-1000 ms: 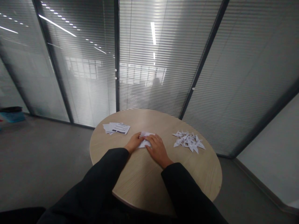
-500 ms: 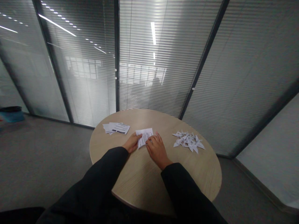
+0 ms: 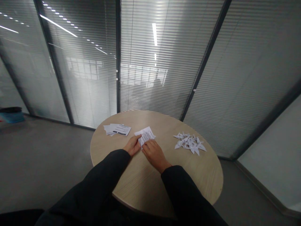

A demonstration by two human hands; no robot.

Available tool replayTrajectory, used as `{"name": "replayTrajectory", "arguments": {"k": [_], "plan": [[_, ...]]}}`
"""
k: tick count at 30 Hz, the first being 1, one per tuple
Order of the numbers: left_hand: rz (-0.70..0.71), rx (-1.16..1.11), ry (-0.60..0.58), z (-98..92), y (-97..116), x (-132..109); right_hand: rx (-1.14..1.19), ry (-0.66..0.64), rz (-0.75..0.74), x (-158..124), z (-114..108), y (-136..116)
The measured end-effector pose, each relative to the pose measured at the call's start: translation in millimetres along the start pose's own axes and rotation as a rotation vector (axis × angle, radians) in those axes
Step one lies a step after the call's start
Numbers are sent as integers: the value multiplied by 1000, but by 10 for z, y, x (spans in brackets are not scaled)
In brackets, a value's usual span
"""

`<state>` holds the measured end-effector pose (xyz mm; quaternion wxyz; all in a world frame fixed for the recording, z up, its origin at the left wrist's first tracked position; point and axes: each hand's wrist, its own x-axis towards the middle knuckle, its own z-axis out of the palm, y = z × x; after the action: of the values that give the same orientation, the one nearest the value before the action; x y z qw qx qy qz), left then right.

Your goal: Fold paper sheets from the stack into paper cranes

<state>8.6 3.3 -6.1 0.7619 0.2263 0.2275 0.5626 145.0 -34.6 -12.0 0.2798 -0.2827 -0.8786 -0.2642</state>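
Observation:
A printed sheet of paper (image 3: 146,133) is held between my two hands above the middle of the round table. My left hand (image 3: 133,145) grips its left side, the thumb lying on top of the print. At the near right edge, the fingers of my right hand (image 3: 154,153) are closed on the paper, covering that corner. To the left lies a loose pile of printed paper sheets (image 3: 121,129). On the right side sits a heap of folded white paper cranes (image 3: 190,142), apart from my right hand.
The round wooden table (image 3: 145,116) stands close to a glass partition with blinds (image 3: 150,94). A blue bin (image 3: 12,115) is on the grey floor at far left. A white wall (image 3: 277,157) rises on the right.
The paper has turned, its top edge now slanting up to the right. My right hand has shifted slightly left and down along it, its fingers drawn closer together.

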Motion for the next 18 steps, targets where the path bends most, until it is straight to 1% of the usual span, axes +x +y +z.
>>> {"name": "replayTrajectory", "arguments": {"k": [4,9,15,18], "plan": [[-9,-4,-3,10,9,-5,32,-16,-4,-1,-22,-2],[32,21,-15,-1,16,15,47,-10,12,1,-38,-3],[49,60,-61,35,18,-18,76,18,133,4,-47,-17],[45,65,-63,59,15,-39,84,24,157,1,-44,-11]]}}
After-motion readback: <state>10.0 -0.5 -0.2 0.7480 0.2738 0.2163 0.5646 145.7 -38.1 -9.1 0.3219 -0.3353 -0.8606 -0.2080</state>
